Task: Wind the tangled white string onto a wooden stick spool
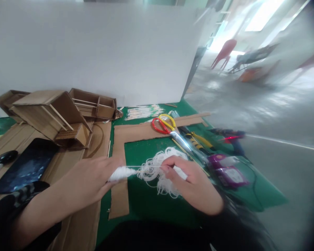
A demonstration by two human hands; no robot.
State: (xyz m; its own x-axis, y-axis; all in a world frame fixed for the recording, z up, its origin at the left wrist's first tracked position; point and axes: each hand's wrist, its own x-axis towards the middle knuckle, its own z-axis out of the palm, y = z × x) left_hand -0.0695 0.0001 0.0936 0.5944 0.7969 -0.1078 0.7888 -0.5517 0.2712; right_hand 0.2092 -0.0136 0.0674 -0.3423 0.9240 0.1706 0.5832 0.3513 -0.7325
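Note:
My left hand [94,177] is closed round a wound bundle of white string [122,173], whose tapered end sticks out to the right. A taut strand runs from it to my right hand [191,181], where thumb and forefinger pinch the string. Beneath and behind the right fingers lies a loose, tangled heap of white string [153,170] on the green tabletop [143,205]. Past the heap are scissors [181,141] with one red and one yellow handle loop.
Cardboard box pieces [49,108] and a black tablet [26,165] lie left. An L-shaped cardboard strip [119,157] crosses the table. Thin sticks [143,112], yellow-handled pliers [202,140], a purple packet [230,174] and a glue gun [234,139] lie beyond. A white panel [94,48] stands behind.

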